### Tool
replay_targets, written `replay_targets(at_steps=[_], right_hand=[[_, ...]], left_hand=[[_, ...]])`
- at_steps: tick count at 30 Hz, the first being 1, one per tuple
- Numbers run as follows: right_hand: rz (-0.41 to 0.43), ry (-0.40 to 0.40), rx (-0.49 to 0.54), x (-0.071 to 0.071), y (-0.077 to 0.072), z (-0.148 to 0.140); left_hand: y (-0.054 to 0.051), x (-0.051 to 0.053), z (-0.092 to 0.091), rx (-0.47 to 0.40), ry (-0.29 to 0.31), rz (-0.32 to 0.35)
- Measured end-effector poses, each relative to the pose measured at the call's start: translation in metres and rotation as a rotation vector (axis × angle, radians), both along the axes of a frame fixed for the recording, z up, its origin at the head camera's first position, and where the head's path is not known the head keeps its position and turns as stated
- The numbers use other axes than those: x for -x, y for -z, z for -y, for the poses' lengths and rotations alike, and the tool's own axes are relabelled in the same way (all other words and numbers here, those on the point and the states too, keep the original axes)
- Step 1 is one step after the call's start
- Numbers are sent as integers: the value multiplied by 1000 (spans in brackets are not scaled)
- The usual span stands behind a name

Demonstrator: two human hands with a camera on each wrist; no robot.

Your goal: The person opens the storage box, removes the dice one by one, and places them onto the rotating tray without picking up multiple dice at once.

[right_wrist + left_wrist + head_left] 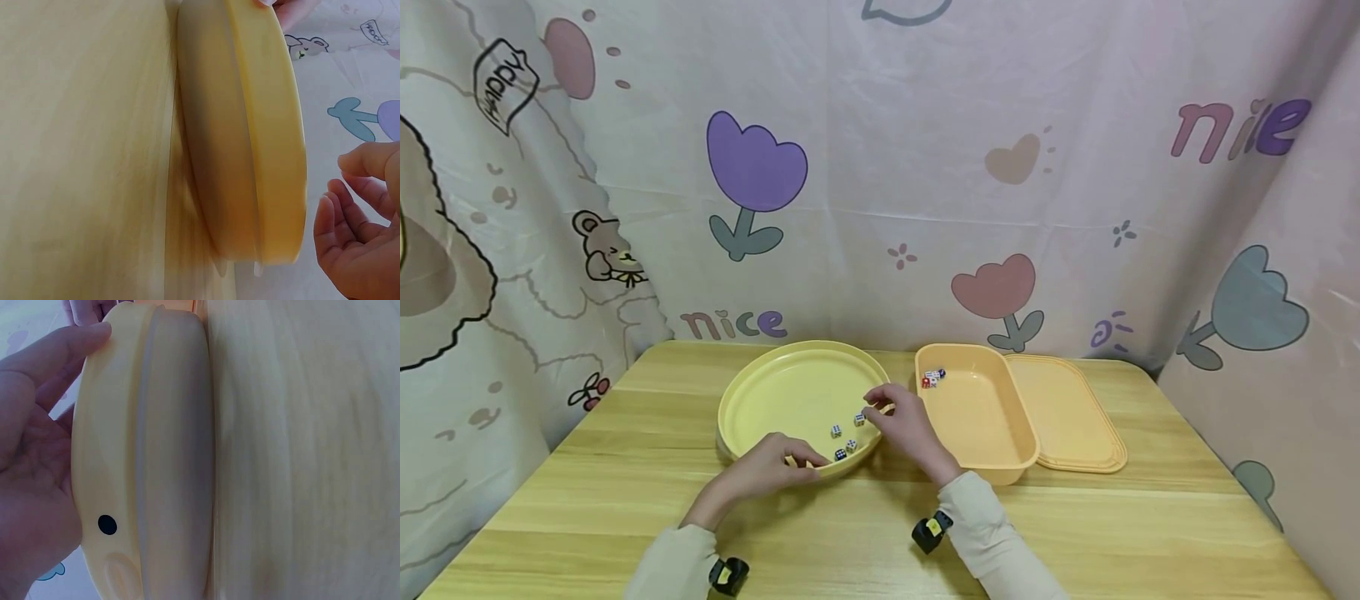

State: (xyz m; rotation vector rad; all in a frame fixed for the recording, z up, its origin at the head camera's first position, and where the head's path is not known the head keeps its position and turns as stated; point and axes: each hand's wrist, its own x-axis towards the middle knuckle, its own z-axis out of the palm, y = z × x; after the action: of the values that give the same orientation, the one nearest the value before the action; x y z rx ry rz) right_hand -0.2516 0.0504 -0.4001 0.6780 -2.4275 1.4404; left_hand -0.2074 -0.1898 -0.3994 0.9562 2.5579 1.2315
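A round yellow tray [775, 392] stands on the wooden table with several dice [837, 431] near its front right edge. At the tray's front, my left hand [775, 461] holds the rim. The left wrist view shows the thumb [69, 350] on the rim's outer side and the other fingers behind the wall. My right hand [904, 419] hovers at the tray's right rim, close to a white die [860, 419]. In the right wrist view, its thumb and fingers [344, 215] are loosely bent and apart, with nothing visible between them.
To the right stands an orange rectangular box [977, 417] with several dice [933, 378], white, red and blue, at its back left corner. A matching flat lid [1067, 412] lies against the box's right side. A printed curtain [880, 167] hangs behind the table [850, 542].
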Motion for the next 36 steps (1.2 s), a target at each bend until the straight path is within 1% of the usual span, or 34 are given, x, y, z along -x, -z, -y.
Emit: replay_targets(at_steps=[3, 7, 14, 18, 22, 26, 28, 33, 36], right_hand=[[4, -1, -6, -1, -1, -1], [30, 0, -17, -3, -3, -3], [23, -5, -27, -4, -3, -5], [39, -4, -33, -4, -4, -5], [48, 8, -11, -3, -12, -7], [43, 67, 53, 2, -22, -16], [51, 93, 66, 5, -26, -22], [71, 109, 40, 15, -35, -34], [94, 129, 10, 22, -46, -42]], left_hand=[[-1, 0, -2, 4, 0, 1], [-2, 1, -3, 14, -2, 1], [-2, 1, -5, 19, -2, 9], [-3, 1, -5, 18, -3, 19], [-4, 0, -3, 18, -11, 15], [-4, 1, -3, 12, -7, 13], [-4, 1, -2, 11, -6, 13], [-3, -1, -1, 5, -14, 10], [-2, -1, -1, 3, -15, 10]])
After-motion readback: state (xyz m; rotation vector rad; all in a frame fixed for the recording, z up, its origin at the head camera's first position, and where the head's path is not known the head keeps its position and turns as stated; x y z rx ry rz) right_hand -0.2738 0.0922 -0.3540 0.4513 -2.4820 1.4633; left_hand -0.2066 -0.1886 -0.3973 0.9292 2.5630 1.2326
